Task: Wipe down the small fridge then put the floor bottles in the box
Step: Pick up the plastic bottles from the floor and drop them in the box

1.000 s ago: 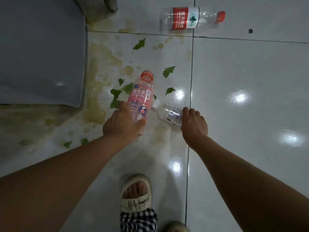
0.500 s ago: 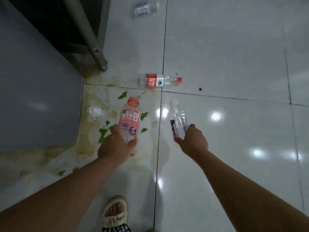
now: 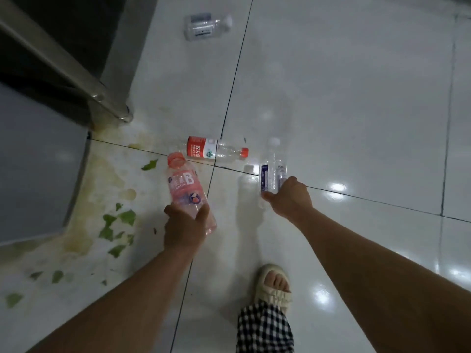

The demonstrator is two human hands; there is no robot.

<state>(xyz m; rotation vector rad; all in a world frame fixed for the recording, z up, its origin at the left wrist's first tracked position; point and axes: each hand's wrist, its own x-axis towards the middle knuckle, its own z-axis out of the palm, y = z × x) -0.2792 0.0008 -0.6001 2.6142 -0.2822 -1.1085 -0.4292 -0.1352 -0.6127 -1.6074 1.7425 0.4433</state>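
Observation:
My left hand (image 3: 184, 226) grips the base of a pink vitamin-drink bottle (image 3: 184, 186) with an orange cap, lifted off the floor and pointing away from me. My right hand (image 3: 289, 198) holds a clear bottle (image 3: 272, 168) with a white cap and a dark label, also lifted. A clear bottle with a red label and red cap (image 3: 215, 150) lies on the white tiles just beyond both hands. Another clear bottle (image 3: 205, 25) lies farther off near the top. The grey fridge (image 3: 38, 159) fills the left edge. No box is in view.
Brown stains and torn green leaf bits (image 3: 116, 226) cover the tile beside the fridge. A metal leg (image 3: 76, 72) slants down to the floor at upper left. My sandalled foot (image 3: 272, 285) stands below my hands. Glossy white tiles stretch to the right.
Both hands have lifted their bottles off the floor and carried them forward. The view has pulled back, bringing the red-label bottle close to my hands and a farther clear bottle into sight.

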